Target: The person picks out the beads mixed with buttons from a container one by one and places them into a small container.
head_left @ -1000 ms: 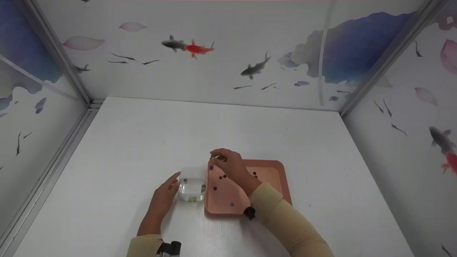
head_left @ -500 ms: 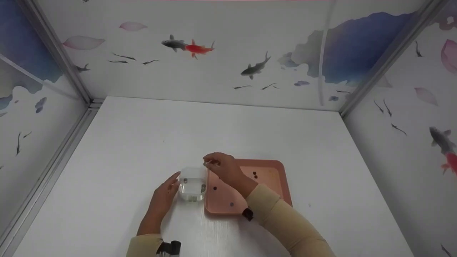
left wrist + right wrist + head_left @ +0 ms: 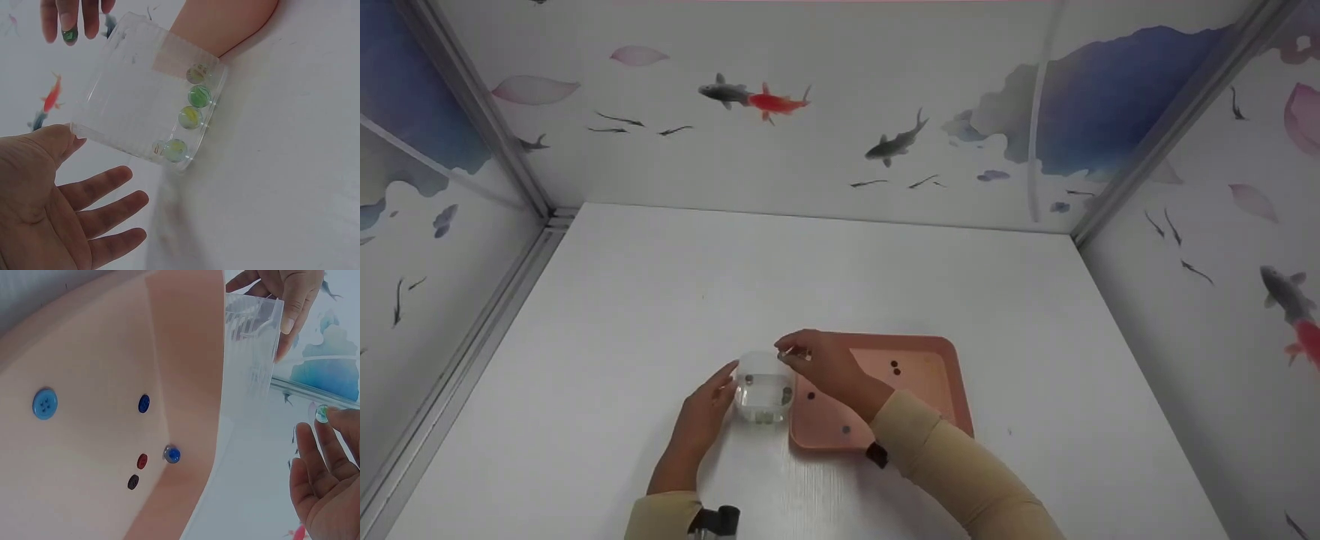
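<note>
My right hand (image 3: 829, 367) pinches a green glass marble (image 3: 70, 37) between thumb and forefinger, above the rim of a clear plastic container (image 3: 126, 84). Several green, yellow and clear marbles (image 3: 199, 96) lie on the container's bottom. At the container's left side is my left hand (image 3: 703, 416); its thumb touches the rim and the other fingers are spread loosely. To the right stands a pink tray (image 3: 885, 439). Among its contents are a light blue button (image 3: 45, 403), a dark blue button (image 3: 144, 403), a red button (image 3: 142, 461) and a blue-and-clear marble (image 3: 172, 454).
The container stands against the tray's left edge on a white table (image 3: 660, 300). Panels printed with fish surround the table at the back and both sides, with a back panel (image 3: 810, 165) beyond the tray. My right forearm covers part of the tray.
My right hand has moved left and slightly nearer, from the tray's far left corner to above the container, with the marble pinched. The left hand and container have not visibly moved.
</note>
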{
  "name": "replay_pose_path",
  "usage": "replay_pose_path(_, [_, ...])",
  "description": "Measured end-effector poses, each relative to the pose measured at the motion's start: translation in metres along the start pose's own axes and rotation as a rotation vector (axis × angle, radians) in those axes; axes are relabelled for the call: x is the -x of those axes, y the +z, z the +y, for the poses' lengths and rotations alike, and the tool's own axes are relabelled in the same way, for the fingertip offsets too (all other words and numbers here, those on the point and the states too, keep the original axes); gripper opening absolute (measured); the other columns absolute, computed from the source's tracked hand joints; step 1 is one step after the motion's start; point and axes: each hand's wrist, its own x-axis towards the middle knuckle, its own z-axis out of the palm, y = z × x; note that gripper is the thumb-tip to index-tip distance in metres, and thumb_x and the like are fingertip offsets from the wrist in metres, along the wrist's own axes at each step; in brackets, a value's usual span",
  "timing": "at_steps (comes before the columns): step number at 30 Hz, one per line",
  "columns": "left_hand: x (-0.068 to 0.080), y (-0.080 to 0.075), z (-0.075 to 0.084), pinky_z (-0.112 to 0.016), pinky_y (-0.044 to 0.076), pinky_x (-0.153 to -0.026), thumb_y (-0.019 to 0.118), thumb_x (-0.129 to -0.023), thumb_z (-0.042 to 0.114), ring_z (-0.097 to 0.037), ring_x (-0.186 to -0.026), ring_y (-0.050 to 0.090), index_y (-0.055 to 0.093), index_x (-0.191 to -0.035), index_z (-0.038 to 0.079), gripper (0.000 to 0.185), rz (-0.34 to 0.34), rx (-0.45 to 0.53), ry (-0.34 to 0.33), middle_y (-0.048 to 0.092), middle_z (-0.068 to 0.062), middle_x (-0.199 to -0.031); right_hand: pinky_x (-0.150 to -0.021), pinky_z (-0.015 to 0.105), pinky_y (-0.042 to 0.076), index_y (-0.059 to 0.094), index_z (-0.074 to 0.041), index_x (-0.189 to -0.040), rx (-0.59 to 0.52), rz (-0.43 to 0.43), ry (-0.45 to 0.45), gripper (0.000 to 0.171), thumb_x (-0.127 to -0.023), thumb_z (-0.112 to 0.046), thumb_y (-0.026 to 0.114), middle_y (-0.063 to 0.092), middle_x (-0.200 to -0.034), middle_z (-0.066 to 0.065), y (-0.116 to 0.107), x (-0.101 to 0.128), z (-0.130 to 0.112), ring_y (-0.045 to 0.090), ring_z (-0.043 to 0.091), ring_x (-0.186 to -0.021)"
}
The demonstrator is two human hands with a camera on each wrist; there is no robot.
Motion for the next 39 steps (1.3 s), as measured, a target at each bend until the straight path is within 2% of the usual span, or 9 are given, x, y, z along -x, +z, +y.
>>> replay_pose_path(8, [-0.001,-0.001,0.000,-0.057,0.036,-0.106,0.045,-0.104,0.027,-0.039,-0.130,0.046,0.041,-0.148,0.019,0.045,-0.012,0.003,-0.013,0.049,-0.017,-0.142,-0.088,0.033,0.054,0.071,-0.008,-0.115,0.122,-0.026,-0.083,0.023,-0.094,-0.013,0.064,0.069,-0.114,0.002,0.004,-0.002,-0.005,0.065,0.012,-0.099])
replay_pose_path(13, [-0.001,-0.001,0.000,-0.058,0.035,-0.107,0.046,-0.104,0.026,-0.040,-0.130,0.046,0.041,-0.148,0.018,0.045,-0.012,0.012,-0.013,0.050,-0.018,-0.142,-0.085,0.027,0.054,0.072,-0.011,-0.114,0.195,-0.035,-0.116,0.022,-0.093,-0.014,0.065,0.071,-0.109,-0.002,0.007,-0.003,-0.005,0.064,0.010,-0.097])
replay_pose_path(24, [-0.001,0.000,0.000,-0.058,0.035,-0.106,0.045,-0.104,0.026,-0.040,-0.130,0.046,0.041,-0.148,0.019,0.045,-0.008,0.007,-0.024,0.049,-0.019,-0.142,-0.086,0.024,0.053,0.071,-0.012,-0.115,0.236,-0.097,-0.160,0.023,-0.093,-0.014,0.065,0.071,-0.111,-0.002,0.012,-0.003,-0.006,0.065,0.010,-0.098])
replay_pose_path(33, [0.000,-0.001,0.000,-0.058,0.035,-0.106,0.044,-0.104,0.030,-0.040,-0.130,0.046,0.040,-0.149,0.019,0.046,-0.012,0.009,-0.020,0.049,-0.019,-0.142,-0.086,0.024,0.053,0.071,-0.012,-0.116,0.300,-0.134,-0.138,0.023,-0.094,-0.015,0.065,0.070,-0.113,-0.001,0.017,-0.004,-0.008,0.065,0.011,-0.102])
replay_pose_path(39, [0.000,-0.001,-0.001,-0.058,0.035,-0.106,0.044,-0.104,0.031,-0.040,-0.130,0.046,0.039,-0.149,0.019,0.047,-0.014,0.005,-0.013,0.049,-0.018,-0.142,-0.087,0.023,0.053,0.071,-0.012,-0.114,0.386,-0.118,-0.214,0.021,-0.094,-0.015,0.065,0.070,-0.112,-0.001,0.020,-0.003,-0.007,0.066,0.011,-0.102])
